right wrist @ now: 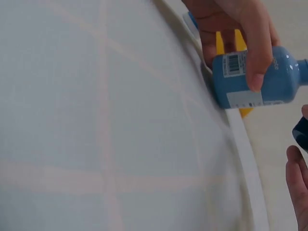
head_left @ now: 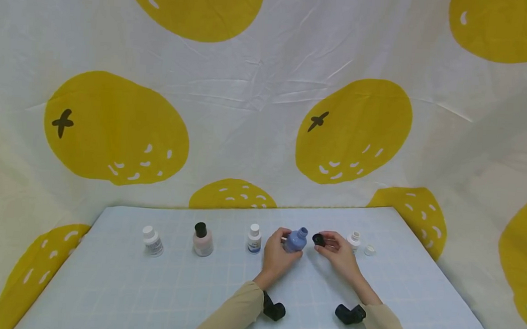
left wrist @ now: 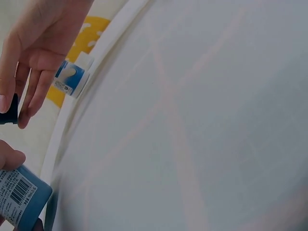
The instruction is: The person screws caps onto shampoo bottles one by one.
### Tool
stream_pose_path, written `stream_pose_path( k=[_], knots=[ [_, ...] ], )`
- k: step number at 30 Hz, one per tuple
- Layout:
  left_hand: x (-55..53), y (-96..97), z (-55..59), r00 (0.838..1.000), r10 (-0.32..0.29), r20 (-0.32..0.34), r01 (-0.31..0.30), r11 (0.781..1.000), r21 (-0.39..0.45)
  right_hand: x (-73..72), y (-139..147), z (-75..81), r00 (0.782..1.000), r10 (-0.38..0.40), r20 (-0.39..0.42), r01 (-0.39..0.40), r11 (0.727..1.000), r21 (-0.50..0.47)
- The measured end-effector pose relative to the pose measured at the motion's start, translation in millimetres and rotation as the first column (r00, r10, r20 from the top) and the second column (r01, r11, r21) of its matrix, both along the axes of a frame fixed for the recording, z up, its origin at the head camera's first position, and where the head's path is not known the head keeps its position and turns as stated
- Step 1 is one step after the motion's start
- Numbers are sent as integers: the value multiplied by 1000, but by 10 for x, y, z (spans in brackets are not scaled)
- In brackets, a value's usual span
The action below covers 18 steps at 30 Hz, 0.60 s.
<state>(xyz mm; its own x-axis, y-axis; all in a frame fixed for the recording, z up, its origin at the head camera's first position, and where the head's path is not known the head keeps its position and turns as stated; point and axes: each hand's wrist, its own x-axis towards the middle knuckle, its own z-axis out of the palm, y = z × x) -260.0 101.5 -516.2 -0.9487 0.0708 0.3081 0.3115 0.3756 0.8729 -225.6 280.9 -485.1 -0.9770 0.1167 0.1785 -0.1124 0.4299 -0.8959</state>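
My left hand (head_left: 276,258) grips a blue bottle (head_left: 296,241) round its body, tilted to the right above the table, its neck uncapped. A label with a barcode shows on the blue bottle (left wrist: 37,199) in the left wrist view. Just right of the neck, my right hand (head_left: 341,255) pinches a black cap (head_left: 318,239), apart from the bottle. The right wrist view shows the left hand's (right wrist: 257,36) fingers across the blue bottle (right wrist: 281,79), and the black cap (right wrist: 302,134) at the frame's right edge. Partly hidden behind the right hand stands an uncapped white bottle (head_left: 355,239).
A loose white cap (head_left: 369,250) lies right of the uncapped bottle. Left of my hands stand a small white-capped bottle (head_left: 254,238), a pale pink bottle (head_left: 203,242) with a black cap, and another white bottle (head_left: 153,241). A patterned curtain (head_left: 249,108) hangs behind the table (head_left: 183,290).
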Motion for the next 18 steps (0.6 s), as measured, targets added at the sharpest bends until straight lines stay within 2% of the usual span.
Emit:
stream_pose_path(
  k=[8,18],
  knots=[
    [36,1,48,1000,-5,-7,5,999,-33,-20,-5,21,1000,6,-29,-7,1000,-16],
    [29,-1,58,999,-13,-40,10,998,-57,-2,4,54,991,33,-127,-46,994,-99]
  ],
)
